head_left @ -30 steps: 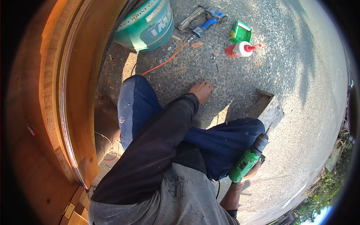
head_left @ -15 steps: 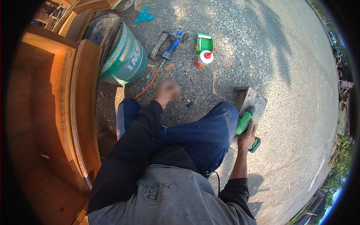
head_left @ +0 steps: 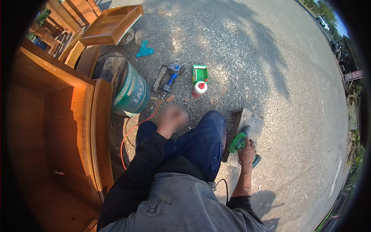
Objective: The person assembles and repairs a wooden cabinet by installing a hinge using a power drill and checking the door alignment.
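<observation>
Over concrete (head_left: 301, 135), the right hand (head_left: 246, 155) lies palm-down, grip wrapping a green drill (head_left: 236, 144); left hand (head_left: 171, 120) blurred, grip unclear.

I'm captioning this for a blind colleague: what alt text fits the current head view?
A right hand holds a green drill over a wooden block, while the blurred left hand is near the left knee. On rough ground ahead are a blue tool, a green box and a red-and-white bottle; a wooden cabinet fills the left.

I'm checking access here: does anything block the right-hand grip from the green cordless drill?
Nothing visible does: the right-hand grip is on the green cordless drill, above the weathered grey wooden board.
</observation>
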`<state>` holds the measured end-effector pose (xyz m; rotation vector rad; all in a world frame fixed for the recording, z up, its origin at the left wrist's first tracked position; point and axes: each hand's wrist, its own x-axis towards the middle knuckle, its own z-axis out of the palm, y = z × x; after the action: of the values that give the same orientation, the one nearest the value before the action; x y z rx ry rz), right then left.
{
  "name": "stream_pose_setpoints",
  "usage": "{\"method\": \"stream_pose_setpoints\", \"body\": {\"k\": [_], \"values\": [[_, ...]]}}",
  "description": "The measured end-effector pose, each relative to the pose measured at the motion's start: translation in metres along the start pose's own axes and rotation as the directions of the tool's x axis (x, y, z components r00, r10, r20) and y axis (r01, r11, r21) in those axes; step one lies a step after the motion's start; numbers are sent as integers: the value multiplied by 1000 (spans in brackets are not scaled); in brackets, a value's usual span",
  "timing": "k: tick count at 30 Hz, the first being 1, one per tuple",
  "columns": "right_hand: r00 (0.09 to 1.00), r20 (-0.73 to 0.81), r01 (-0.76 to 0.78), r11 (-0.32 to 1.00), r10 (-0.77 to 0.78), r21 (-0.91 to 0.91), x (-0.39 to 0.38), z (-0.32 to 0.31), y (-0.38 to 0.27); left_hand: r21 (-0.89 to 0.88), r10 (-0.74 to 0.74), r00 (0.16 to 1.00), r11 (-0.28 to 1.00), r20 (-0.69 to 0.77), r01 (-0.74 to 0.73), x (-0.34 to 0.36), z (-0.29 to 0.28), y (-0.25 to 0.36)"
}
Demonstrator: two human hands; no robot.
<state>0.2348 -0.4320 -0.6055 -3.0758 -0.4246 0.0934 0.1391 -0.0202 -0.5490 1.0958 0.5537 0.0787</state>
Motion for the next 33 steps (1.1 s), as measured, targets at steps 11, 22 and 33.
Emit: {"method": "stream_pose_setpoints", "body": {"k": [11, 22, 33], "values": [[910, -183, 335, 397, -372, 855, 64, -90, -205, 202, -52, 979, 979, 197, 11, 15, 43, 13], [857, -118, 291, 282, -502, 914, 211, -83, -226, 124, -141, 990, 982, -26, 143, 118, 52, 53], [918, -152, 370, 651, -367, 663, 401, 92, -213, 907, -243, 970, 405, -10, 111, 194, -59, -35]]}}
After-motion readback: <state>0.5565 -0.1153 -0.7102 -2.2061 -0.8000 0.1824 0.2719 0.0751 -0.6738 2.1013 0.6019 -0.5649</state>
